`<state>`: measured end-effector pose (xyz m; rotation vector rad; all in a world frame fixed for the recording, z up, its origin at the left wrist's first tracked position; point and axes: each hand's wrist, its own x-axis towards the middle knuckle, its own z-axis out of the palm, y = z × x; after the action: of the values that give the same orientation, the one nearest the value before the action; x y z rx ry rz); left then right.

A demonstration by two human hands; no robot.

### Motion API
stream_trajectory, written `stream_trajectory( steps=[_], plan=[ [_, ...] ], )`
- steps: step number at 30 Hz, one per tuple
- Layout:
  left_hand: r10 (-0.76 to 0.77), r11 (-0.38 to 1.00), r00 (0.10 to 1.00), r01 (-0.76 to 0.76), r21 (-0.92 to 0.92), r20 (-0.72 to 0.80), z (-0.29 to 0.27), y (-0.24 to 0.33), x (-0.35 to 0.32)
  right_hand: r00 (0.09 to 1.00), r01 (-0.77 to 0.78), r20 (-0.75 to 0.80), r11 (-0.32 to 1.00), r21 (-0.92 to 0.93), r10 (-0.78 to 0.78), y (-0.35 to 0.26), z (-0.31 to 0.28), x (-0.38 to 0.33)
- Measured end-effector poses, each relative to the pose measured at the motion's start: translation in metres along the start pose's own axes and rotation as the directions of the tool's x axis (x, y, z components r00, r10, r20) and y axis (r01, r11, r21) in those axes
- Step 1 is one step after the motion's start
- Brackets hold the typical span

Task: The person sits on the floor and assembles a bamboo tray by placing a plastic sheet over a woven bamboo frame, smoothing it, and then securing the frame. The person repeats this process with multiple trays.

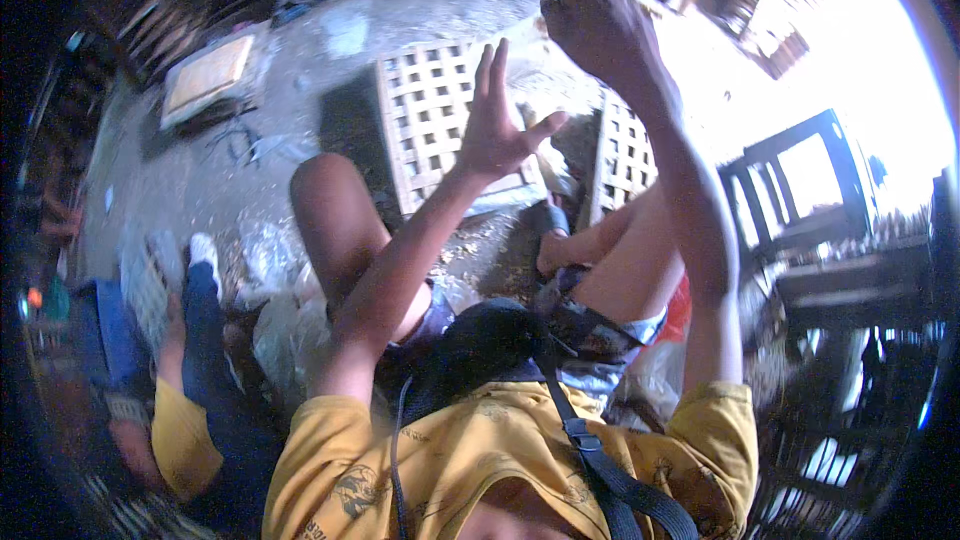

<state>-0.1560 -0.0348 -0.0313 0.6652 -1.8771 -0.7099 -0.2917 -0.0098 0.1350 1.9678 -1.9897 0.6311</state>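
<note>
Two hands: We hold both up near the pale lattice panel (397, 140), which serves as the reference for all places below.
Left hand: Our left hand (500, 135) appears in front of the right part of the panel, fingers spread and thumb held out to the right; we cannot tell whether it touches the lattice.
Right hand: Our right hand (597, 28) is raised beyond the panel's far right corner, fingers folded in; we cannot tell whether anything is pinched in it.
Lattice panel: It lies ahead of our knees, tilted slightly in view, with rows of square holes.
Second lattice panel: We see a similar second lattice panel (622, 155) to the right of the first, with a gap between them.
Foot: Our sandalled foot (553, 240) rests just beside the first panel's near right corner.
Plastic: Clear plastic bags (268, 260) lie to the near left of the panel.
Low table: We note a low table (210, 75) well to the left of the panel.
Wooden frame: A dark wooden frame (852, 175) stands well to the right of the panel.
Co-worker: Another person's yellow sleeve (182, 435) and white shoe (203, 252) show to the panel's near left.
</note>
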Motion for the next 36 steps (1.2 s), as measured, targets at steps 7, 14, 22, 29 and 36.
stream_trajectory(
  steps=[7, 14, 22, 29, 36],
  plan=[
    [0.122, 0.947, 0.908, 0.014, 0.320, -0.400, -0.028, -0.022, 0.029, 0.991, -0.024, 0.129, 0.929, 0.369, -0.025, -0.041, 0.030, -0.007],
    [0.044, 0.945, 0.965, 0.044, 0.324, -0.258, -0.072, -0.037, 0.013, 0.998, -0.011, 0.061, 0.853, 0.521, -0.025, -0.002, 0.066, -0.009],
    [-0.302, 0.881, 0.820, 0.435, -0.185, 0.486, -0.099, -0.044, -0.019, 0.951, -0.134, 0.308, 0.856, 0.499, -0.031, 0.033, 0.096, -0.015],
    [-0.395, 0.769, 0.721, 0.599, -0.225, 0.569, -0.133, -0.026, -0.027, 0.980, -0.196, 0.108, 0.847, 0.493, 0.164, 0.082, 0.101, -0.015],
    [-0.387, 0.723, 0.702, 0.633, -0.275, 0.598, -0.117, -0.025, -0.010, 0.455, -0.602, 0.736, 0.782, -0.160, 0.501, 0.246, 0.177, -0.034]
  ],
)
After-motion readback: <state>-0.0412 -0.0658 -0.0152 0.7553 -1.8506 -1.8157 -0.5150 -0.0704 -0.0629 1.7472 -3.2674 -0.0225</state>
